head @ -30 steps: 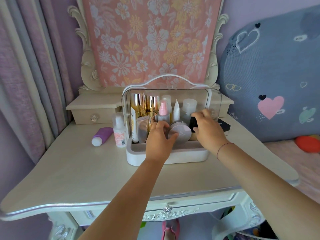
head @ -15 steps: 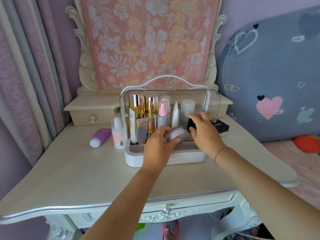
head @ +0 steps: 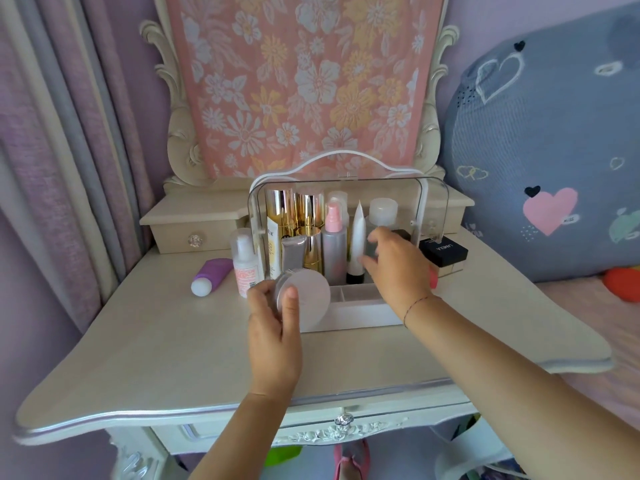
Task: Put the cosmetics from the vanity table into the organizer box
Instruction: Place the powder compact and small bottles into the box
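The white organizer box [head: 353, 311] with a raised clear lid [head: 433, 195] stands on the vanity table [head: 166, 348]. Upright inside it are gold bottles [head: 284, 211], a pink-capped spray bottle [head: 334, 247] and a white tube [head: 358, 233]. My left hand [head: 273, 330] holds a round white compact [head: 308, 296], tilted, at the box's front left corner. My right hand [head: 398, 271] is inside the box on the right, curled around a small dark case [head: 372, 251] that is blurred. A purple tube [head: 211, 275] and a white bottle with a pink label [head: 246, 265] sit on the table left of the box.
A black box [head: 443, 252] sits on the table just right of the organizer. Behind stands a mirror frame draped with pink floral cloth [head: 304, 81] and small drawers [head: 194, 233]. Curtains hang at left; a grey heart-print cushion [head: 547, 150] lies at right.
My left hand has lifted the round compact out of the box's front compartment and pulled it toward the front left. My right hand has shifted left inside the box with the dark case.
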Tool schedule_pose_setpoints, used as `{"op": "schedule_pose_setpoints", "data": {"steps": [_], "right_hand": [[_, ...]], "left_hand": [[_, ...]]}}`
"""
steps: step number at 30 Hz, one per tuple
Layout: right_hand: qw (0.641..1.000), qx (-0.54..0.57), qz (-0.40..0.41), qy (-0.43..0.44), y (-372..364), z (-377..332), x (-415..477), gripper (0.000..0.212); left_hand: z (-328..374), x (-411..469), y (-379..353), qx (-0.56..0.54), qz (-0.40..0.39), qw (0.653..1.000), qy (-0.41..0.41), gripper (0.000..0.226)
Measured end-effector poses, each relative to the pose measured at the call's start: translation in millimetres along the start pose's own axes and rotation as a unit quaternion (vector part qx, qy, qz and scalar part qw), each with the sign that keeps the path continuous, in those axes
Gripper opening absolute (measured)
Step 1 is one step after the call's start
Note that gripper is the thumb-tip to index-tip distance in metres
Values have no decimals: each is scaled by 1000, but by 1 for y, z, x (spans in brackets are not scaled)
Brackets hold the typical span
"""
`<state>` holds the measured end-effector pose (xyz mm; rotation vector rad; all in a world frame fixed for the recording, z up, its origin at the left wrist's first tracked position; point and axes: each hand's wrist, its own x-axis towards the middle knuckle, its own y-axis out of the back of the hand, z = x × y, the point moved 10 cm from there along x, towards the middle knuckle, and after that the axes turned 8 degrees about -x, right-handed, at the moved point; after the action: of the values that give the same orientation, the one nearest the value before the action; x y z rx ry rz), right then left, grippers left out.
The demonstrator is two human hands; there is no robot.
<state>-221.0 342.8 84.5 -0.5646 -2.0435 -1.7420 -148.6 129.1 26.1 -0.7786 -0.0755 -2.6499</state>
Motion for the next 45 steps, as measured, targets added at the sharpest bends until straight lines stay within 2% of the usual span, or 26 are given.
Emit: {"op": "schedule_pose_setpoints", "data": {"steps": [2,4,6,12,16,20,22,26,28,31,34,39,42,45], "right_hand": [[995,-37,-85,-24,-23,-1,2,20],[990,-66,-116,-44,-35,0,3,16],[987,-92,-120,-56,-44,2,4,11],[981,-101,-131,-100,-56,6,6,14],[977,-109,-144,-112,-58,5,6,24],[981,-81,-147,-100,-56,4,4,16],[988,-50,-113,-91,-47,7,0,12],[994,4,95,-57,5,12,-17,4],[991,-5,128,-32,17,13,-18,22],[997,-71,30,-27,-1,21,-5,45],[995,-91,-35,-32,-14,26,5,46],[993,-30,-93,-64,-11,29,17,47],[993,4,-105,-57,-9,29,19,37],[982,125,-131,-55,-12,29,18,29]], "left_hand": [[-4,0,-11,29,-46,998,7,28],[-8,1,-16,50,-78,996,11,34],[-12,1,-18,64,-90,994,16,38],[-17,2,-15,62,-80,994,32,37],[-16,2,-14,67,-79,994,30,36],[-16,2,-14,70,-79,994,29,35],[-17,2,-13,68,-79,994,32,35],[-21,4,-11,57,-67,995,41,38],[-22,4,-11,53,-64,996,44,37],[-24,4,-10,47,-62,996,48,36],[-25,4,-10,41,-63,996,51,35],[-26,5,-10,37,-60,996,52,34],[-28,5,-10,32,-62,996,57,33],[-29,4,-10,29,-64,996,60,33]]}}
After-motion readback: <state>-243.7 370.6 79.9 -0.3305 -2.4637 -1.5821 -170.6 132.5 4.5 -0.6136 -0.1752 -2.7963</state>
